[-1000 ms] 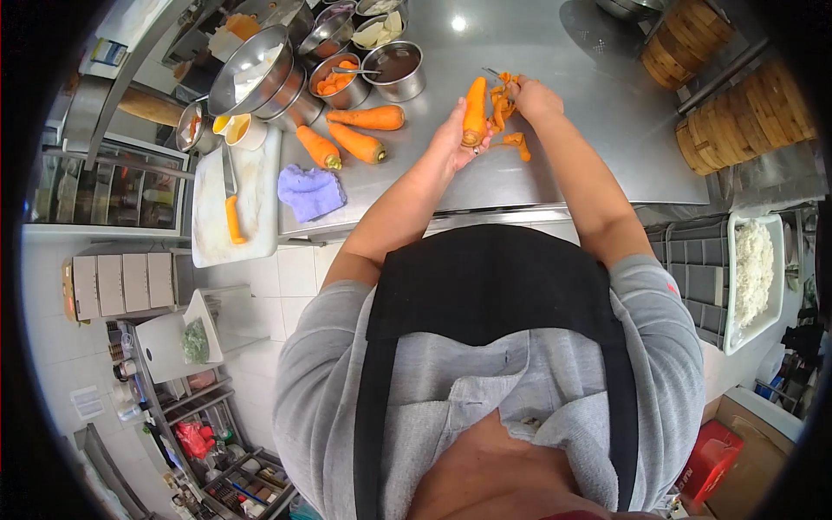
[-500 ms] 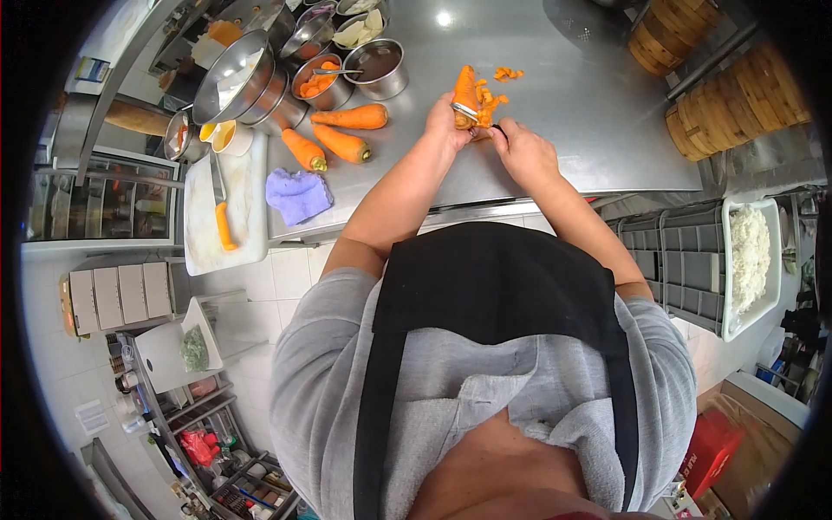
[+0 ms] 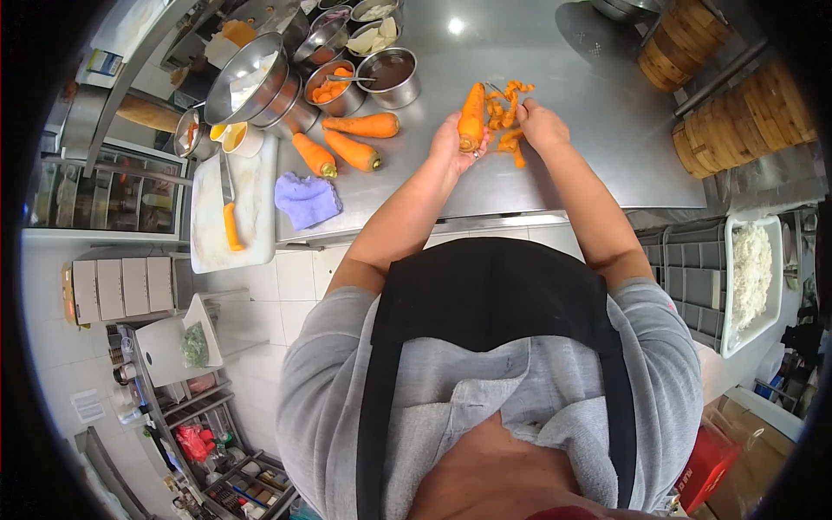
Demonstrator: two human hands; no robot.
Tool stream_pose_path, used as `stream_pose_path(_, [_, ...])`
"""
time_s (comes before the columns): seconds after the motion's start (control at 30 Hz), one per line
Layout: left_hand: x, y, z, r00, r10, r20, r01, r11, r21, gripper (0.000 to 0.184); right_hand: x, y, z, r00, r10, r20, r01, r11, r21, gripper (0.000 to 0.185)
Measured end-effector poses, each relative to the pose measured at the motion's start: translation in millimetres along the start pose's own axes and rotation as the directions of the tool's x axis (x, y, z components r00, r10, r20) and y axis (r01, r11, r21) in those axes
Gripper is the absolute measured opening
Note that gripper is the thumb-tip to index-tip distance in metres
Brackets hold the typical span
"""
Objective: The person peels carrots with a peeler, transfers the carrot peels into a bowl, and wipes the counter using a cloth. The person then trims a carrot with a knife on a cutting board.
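My left hand (image 3: 454, 146) is wrapped round a carrot (image 3: 471, 120), which points away from me above the steel table (image 3: 598, 165). To the right of it my right hand (image 3: 544, 128) is closed on a peeler (image 3: 494, 87). Only a bit of the peeler's metal shows; its handle is hidden by the fingers and peelings. Orange carrot peelings (image 3: 496, 111) lie in a loose heap between the two hands. Further left, three whole carrots (image 3: 354, 154) rest together on the table, apart from my hands.
At the left a white cutting board (image 3: 208, 195) bears a knife (image 3: 230, 227) with an orange handle. A purple cloth (image 3: 307, 203) lies by the table's near edge. Steel bowls (image 3: 388, 80) of food crowd the far left. Bamboo steamers (image 3: 745, 113) stand at the right.
My right hand has moved away from me and to the right, with the peeler off the near part of the carrot. The carrot shows more of its side, and the peelings have shifted.
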State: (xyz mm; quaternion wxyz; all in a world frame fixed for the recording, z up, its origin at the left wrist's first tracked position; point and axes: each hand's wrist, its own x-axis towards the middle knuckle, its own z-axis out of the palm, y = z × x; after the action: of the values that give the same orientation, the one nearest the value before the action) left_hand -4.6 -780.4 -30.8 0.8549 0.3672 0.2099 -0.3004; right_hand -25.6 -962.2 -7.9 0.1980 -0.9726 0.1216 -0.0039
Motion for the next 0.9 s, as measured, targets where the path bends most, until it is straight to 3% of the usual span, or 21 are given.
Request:
stream_pose_path(0.2, [6, 5, -10, 1.0, 0.019, -0.017, -0.019, 0.999, -0.031, 0.038, -75, -32, -24, 0.984, -0.136, 0.114, 0.124, 0.987, 0.102, 0.038])
stream_pose_path(0.27, [-1, 4, -1, 0.994, 0.073, -0.085, -0.07, 0.997, 0.039, 0.037, -84, -32, -19, 0.982, -0.16, 0.102, 0.149, 0.983, 0.106, 0.037])
stream_pose_path(0.4, [8, 2, -6, 0.997, 0.048, -0.055, -0.046, 0.998, 0.043, 0.037, -71, -30, -11, 0.977, -0.207, 0.046, 0.204, 0.978, 0.05, 0.034])
stream_pose_path(0.83, [-10, 2, -9, 0.999, -0.002, 0.051, 0.002, 1.0, 0.012, 0.042, 64, -25, 16, 0.993, -0.055, 0.106, 0.069, 0.989, -0.132, 0.035])
stream_pose_path(0.9, [-16, 3, -4, 0.998, 0.005, 0.057, -0.005, 1.0, 0.005, 0.041, 71, -16, 14, 0.999, 0.026, 0.029, -0.024, 0.997, -0.077, 0.036])
